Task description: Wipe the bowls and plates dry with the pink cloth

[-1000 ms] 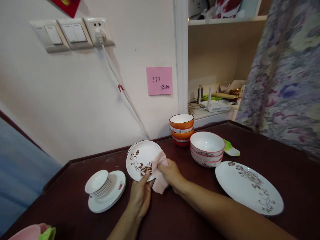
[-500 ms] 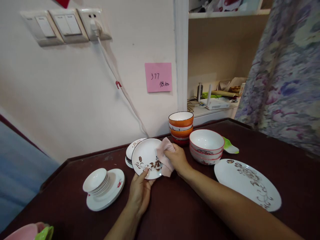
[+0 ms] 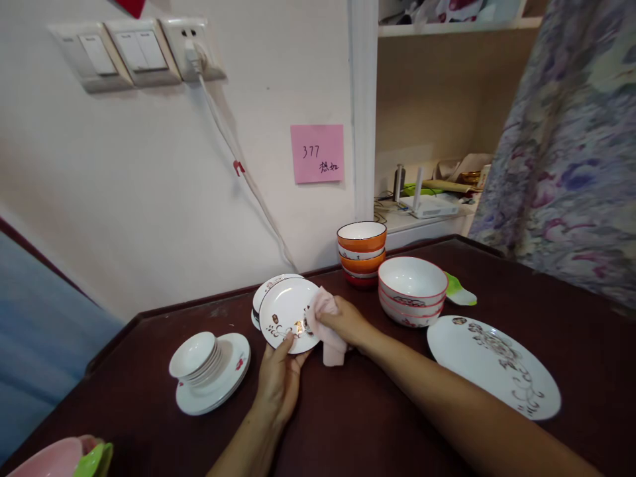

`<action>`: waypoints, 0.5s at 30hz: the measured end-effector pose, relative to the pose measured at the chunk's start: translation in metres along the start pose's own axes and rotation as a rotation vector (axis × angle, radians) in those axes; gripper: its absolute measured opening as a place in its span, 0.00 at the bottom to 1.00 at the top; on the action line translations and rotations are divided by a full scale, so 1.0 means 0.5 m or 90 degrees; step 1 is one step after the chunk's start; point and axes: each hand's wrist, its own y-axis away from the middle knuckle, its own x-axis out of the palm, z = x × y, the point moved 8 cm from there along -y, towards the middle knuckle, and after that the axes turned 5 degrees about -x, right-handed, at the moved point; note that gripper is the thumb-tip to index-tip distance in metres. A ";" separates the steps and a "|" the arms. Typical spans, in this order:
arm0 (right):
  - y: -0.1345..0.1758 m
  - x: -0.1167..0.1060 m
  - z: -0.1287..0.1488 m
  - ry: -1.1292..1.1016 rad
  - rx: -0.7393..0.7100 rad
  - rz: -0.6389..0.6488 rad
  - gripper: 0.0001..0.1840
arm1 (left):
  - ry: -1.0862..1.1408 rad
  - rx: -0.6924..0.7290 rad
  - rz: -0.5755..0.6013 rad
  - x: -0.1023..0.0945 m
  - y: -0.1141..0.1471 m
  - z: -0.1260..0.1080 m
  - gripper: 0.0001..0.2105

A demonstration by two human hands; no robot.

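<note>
A white plate [image 3: 283, 301] with a dark rim and brown flower pattern is held tilted by my left hand [image 3: 279, 379], its thumb over the lower edge. My right hand [image 3: 348, 323] is closed on a pale pink cloth [image 3: 325, 324], which presses against the plate's right side and covers part of the pattern. Behind the held plate lies a stack of similar plates [image 3: 271, 286], partly hidden. To the left, small white bowls [image 3: 193, 354] are stacked on white plates [image 3: 226, 391] with red flowers.
Orange bowls [image 3: 362, 248] are stacked by the wall, beside red-rimmed white bowls [image 3: 412, 291]. A green-and-white spoon [image 3: 460, 291] lies behind them. An oval platter [image 3: 491, 371] rests at right on the dark table [image 3: 348, 424]. A pink bowl [image 3: 54, 457] shows at lower left.
My right hand and the cloth have shifted slightly down across the plate's right side, and the cloth's loose end hangs lower. My left hand keeps its hold. The view has moved a little.
</note>
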 end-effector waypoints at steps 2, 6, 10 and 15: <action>-0.013 -0.034 0.016 0.022 -0.040 -0.031 0.16 | 0.000 -0.001 0.005 0.001 -0.001 0.001 0.19; -0.008 -0.070 0.064 0.042 -0.140 -0.089 0.22 | -0.016 -0.011 0.020 0.006 0.001 0.004 0.17; 0.022 -0.058 0.105 0.038 -0.252 -0.115 0.25 | -0.055 -0.040 0.062 0.023 0.012 0.010 0.17; 0.050 -0.071 0.152 -0.029 -0.352 -0.181 0.19 | -0.071 -0.081 0.089 0.037 0.020 0.016 0.19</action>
